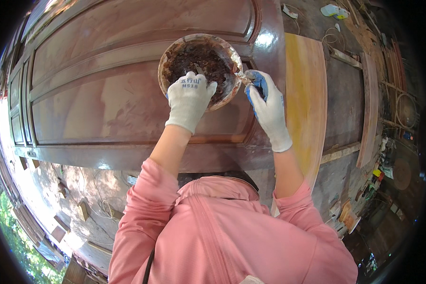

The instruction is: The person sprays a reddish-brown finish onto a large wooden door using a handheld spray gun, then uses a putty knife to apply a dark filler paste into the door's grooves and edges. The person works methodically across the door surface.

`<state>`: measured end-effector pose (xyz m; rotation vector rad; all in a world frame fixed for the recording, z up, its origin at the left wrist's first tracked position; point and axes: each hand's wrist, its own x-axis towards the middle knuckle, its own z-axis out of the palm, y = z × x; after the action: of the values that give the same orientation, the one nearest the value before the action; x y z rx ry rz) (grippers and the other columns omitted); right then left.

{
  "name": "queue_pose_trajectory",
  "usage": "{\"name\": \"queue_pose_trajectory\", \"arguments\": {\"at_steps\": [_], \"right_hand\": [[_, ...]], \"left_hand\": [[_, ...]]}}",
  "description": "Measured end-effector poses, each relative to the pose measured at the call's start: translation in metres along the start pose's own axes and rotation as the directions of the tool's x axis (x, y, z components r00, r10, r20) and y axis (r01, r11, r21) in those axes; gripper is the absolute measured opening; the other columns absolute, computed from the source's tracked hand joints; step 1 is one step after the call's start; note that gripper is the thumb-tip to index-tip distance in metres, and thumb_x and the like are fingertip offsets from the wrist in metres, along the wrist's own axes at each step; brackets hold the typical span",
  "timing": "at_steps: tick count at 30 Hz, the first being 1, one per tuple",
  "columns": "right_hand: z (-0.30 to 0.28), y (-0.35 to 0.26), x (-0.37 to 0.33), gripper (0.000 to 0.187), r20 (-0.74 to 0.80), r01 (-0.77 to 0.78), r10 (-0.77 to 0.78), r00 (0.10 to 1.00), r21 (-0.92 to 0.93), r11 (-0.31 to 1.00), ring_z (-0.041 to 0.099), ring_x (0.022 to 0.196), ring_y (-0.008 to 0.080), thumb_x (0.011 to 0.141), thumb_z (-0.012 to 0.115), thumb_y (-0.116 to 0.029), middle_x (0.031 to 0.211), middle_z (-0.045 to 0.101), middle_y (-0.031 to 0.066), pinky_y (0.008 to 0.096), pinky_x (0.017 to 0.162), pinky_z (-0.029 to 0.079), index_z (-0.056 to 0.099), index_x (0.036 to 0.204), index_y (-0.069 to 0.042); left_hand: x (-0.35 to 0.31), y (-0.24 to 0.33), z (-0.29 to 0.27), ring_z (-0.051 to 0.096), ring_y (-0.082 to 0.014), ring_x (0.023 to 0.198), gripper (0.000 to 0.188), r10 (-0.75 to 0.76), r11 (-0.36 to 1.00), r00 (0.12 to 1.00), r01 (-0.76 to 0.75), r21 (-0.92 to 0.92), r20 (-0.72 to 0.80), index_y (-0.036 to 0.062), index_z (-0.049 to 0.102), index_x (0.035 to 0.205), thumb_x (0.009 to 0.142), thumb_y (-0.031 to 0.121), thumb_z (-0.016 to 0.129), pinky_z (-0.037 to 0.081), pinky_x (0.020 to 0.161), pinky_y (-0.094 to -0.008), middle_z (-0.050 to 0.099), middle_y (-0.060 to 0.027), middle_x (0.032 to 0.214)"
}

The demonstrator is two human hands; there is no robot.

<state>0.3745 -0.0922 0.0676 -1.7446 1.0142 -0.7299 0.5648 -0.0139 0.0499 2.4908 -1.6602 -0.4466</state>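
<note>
A round bowl (164, 78) with a pale, smeared rim holds dark brown, lumpy paste (208, 54). Over its near side is my left hand (190, 97) in a white knit glove, back upward and fingers curled down. A thin, flat grey blade (199, 69) sticks out past those fingers; the rest of it is hidden under the hand. At the bowl's right edge, my right hand (266, 97), in a white glove with a blue palm, is closed round a crusted, paste-covered handle (244, 77). Whether this handle is fixed to the bowl I cannot tell.
Beneath the bowl lies a large brown panelled door (99, 113) with raised mouldings and glossy patches. A yellowish board (306, 99) runs along its right side. Farther right are loose planks (368, 109), and a white plastic jug (333, 10) stands at the back.
</note>
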Motion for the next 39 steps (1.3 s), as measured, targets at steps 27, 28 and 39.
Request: {"name": "queue_pose_trajectory", "arguments": {"at_steps": [27, 28, 39], "right_hand": [[-0.04, 0.012, 0.028, 0.027, 0.041, -0.377, 0.378, 0.925, 0.228, 0.898, 0.058, 0.078, 0.0053, 0.1, 0.053, -0.003, 0.098, 0.07, 0.0034, 0.022, 0.067, 0.049, 0.063, 0.125, -0.002], [-0.043, 0.01, 0.028, 0.027, 0.037, -0.391, 0.392, 0.919, 0.211, 0.896, 0.058, 0.079, 0.0054, 0.1, 0.054, -0.003, 0.097, 0.07, 0.0034, 0.0223, 0.068, 0.049, 0.063, 0.125, -0.001], [-0.042, 0.011, 0.022, 0.027, 0.003, -0.394, 0.399, 0.917, 0.16, 0.905, 0.056, 0.074, 0.0043, 0.1, 0.056, -0.006, 0.093, 0.071, 0.0027, 0.0216, 0.065, 0.048, 0.065, 0.126, -0.001]], "left_hand": [[0.048, -0.007, 0.012, 0.066, -0.0339, 0.103, 0.034, 0.409, 0.871, 0.905, -0.351, -0.342, 0.113, 0.0162, 0.066, 0.117, 0.087, 0.0, 0.063, 0.055, 0.09, -0.0409, 0.067, -0.015, 0.101], [0.052, -0.008, 0.009, 0.066, -0.0324, 0.102, 0.033, 0.455, 0.86, 0.887, -0.415, -0.298, 0.075, 0.0144, 0.066, 0.116, 0.087, 0.0, 0.062, 0.055, 0.091, -0.0394, 0.068, -0.0134, 0.104], [0.124, 0.019, -0.005, 0.071, -0.0264, 0.104, 0.042, 0.595, 0.778, 0.716, -0.627, -0.038, 0.365, 0.0146, 0.062, 0.117, 0.081, -0.005, 0.067, 0.053, 0.094, -0.0334, 0.071, -0.0051, 0.11]]}}
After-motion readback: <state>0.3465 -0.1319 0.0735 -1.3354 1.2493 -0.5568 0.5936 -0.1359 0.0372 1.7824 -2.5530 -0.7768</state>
